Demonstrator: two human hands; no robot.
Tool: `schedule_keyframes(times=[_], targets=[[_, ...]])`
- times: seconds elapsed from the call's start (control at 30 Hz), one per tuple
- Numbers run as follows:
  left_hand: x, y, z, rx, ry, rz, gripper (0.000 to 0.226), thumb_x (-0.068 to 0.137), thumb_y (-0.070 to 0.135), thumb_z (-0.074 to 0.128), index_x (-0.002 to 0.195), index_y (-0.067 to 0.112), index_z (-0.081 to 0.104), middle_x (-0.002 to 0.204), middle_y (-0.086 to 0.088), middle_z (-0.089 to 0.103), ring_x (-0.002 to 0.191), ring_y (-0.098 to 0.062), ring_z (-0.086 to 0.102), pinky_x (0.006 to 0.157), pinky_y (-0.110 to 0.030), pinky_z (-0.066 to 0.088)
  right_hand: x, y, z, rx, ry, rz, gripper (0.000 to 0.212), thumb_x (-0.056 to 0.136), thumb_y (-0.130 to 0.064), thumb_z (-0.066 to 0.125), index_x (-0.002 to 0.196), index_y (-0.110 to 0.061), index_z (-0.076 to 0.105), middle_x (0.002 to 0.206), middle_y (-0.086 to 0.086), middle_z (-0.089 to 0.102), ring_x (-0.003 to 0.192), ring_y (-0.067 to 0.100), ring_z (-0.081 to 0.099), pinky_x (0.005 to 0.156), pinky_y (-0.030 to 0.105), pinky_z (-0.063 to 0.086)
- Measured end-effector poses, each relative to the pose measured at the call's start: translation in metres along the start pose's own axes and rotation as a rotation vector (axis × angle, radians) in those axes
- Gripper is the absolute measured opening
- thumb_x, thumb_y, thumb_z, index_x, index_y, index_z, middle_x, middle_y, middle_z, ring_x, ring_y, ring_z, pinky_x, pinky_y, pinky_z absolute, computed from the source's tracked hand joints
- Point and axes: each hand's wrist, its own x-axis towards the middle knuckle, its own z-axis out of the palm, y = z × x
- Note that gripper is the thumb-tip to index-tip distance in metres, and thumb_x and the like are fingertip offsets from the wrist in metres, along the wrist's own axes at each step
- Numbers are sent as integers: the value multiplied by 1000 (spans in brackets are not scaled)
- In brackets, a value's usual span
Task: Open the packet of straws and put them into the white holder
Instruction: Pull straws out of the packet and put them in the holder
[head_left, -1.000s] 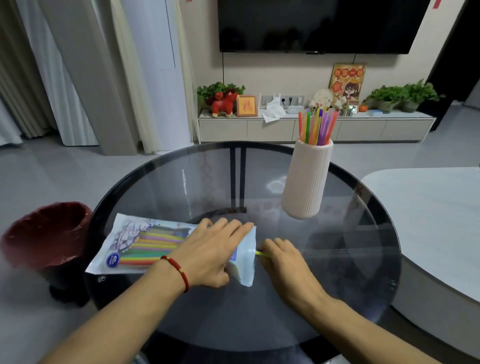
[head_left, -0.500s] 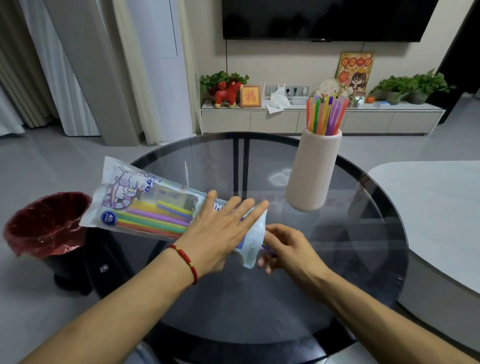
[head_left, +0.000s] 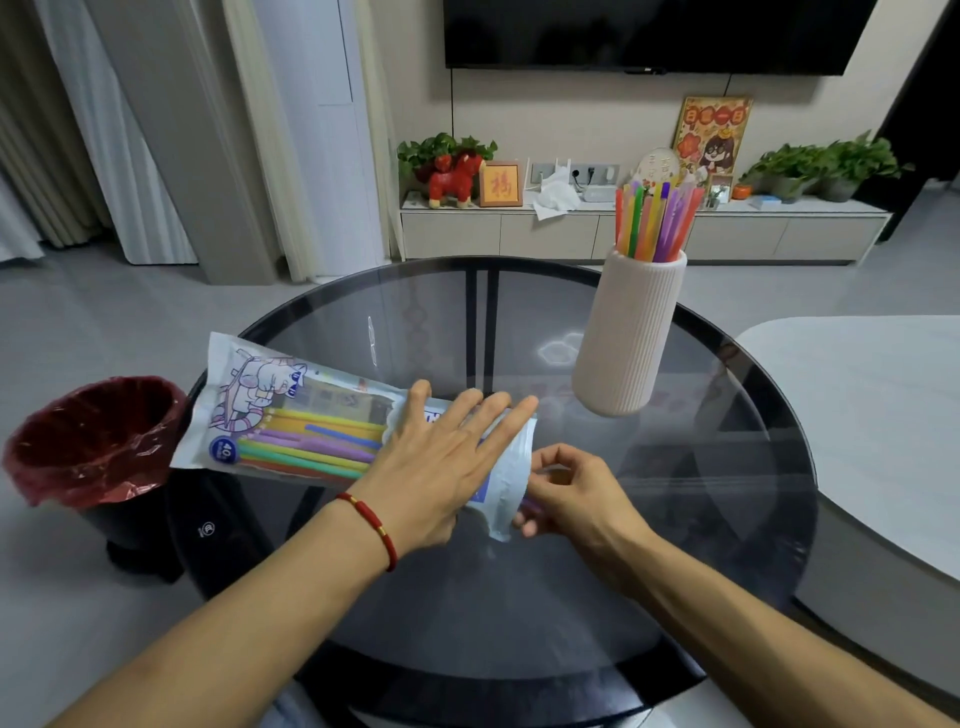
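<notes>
A long plastic packet of coloured straws (head_left: 291, 421) is lifted off the round glass table (head_left: 727, 519), its far end tilted up to the left. My left hand (head_left: 447, 462) wraps over the packet near its open right end. My right hand (head_left: 571, 493) is at that opening, fingers pinched on straw ends that poke out, mostly hidden by the fingers. The ribbed white holder (head_left: 628, 338) stands on the table to the right, apart from both hands, with several coloured straws (head_left: 654, 218) upright in it.
A dark bin with a red liner (head_left: 88, 441) stands on the floor left of the table. A pale oval table (head_left: 872, 415) lies close on the right. A low cabinet (head_left: 623, 234) with plants and ornaments runs along the back wall.
The packet has been raised off the glass and its left end tilted upward. My right hand has closed on the straw ends at the opening.
</notes>
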Motion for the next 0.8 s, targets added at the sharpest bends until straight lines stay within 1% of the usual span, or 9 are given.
schedule_keyframes(times=[0.07, 0.17, 0.3, 0.4, 0.43, 0.5, 0.57, 0.7, 0.8], targets=[[1, 3, -2, 9, 16, 13, 137, 52, 22, 82, 156, 17, -7, 148, -7, 31, 129, -28, 33, 98, -61, 24, 1, 0, -2, -19, 18, -8, 27, 88, -4, 81, 105, 7, 63, 80, 21, 75, 61, 25, 72, 59, 31, 61], [0, -2, -2, 11, 24, -11, 137, 53, 20, 83, 156, 19, -7, 147, -7, 31, 130, -28, 33, 99, -61, 23, 4, -9, -12, 6, 50, -2, 26, 85, -7, 85, 101, 5, 70, 91, 22, 78, 72, 29, 77, 62, 30, 63], [0, -2, 2, -17, 11, -22, 142, 49, 20, 86, 156, 20, -7, 146, -8, 34, 128, -28, 34, 98, -63, 24, 2, -13, -10, 160, -75, 69, 29, 81, -16, 81, 108, -5, 74, 102, 27, 77, 78, 32, 76, 58, 32, 62], [3, 2, 7, -49, -8, -34, 142, 51, 19, 83, 155, 20, -13, 148, -9, 32, 128, -30, 36, 97, -63, 26, 2, -10, -6, 200, -43, 51, 23, 89, -15, 69, 106, -5, 79, 109, 25, 76, 80, 28, 78, 59, 30, 62], [3, 3, 9, -61, -7, -45, 140, 52, 18, 81, 154, 19, -15, 149, -10, 30, 129, -30, 35, 97, -63, 26, 1, -10, -6, 230, -15, 39, 19, 93, -13, 71, 106, -2, 79, 109, 24, 77, 82, 29, 79, 63, 30, 63], [2, 2, 12, -82, -4, -62, 139, 54, 19, 80, 154, 19, -17, 151, -9, 28, 130, -29, 35, 97, -62, 27, 1, -9, -7, 248, 9, -22, 26, 85, -18, 82, 103, 0, 80, 104, 20, 80, 88, 31, 81, 69, 29, 64], [2, 3, 13, -109, -13, -57, 141, 53, 20, 80, 153, 21, -18, 152, -7, 27, 132, -28, 34, 97, -62, 27, -1, -9, -7, 210, 21, -64, 22, 85, -16, 82, 100, 0, 80, 99, 18, 82, 90, 31, 81, 71, 27, 64], [-2, -5, 17, -253, -48, -90, 139, 55, 25, 77, 151, 32, -24, 155, 2, 19, 138, -21, 29, 103, -60, 22, 5, -15, -17, 185, 101, -78, 8, 85, 1, 79, 92, 4, 80, 88, 20, 81, 79, 28, 81, 68, 23, 64], [-8, -19, 21, -309, -76, -118, 135, 55, 27, 73, 149, 39, -22, 155, 7, 16, 141, -17, 25, 108, -60, 17, 7, -27, -35, 210, 79, -47, 18, 73, -4, 83, 89, 5, 79, 85, 21, 80, 74, 26, 80, 65, 20, 63]])
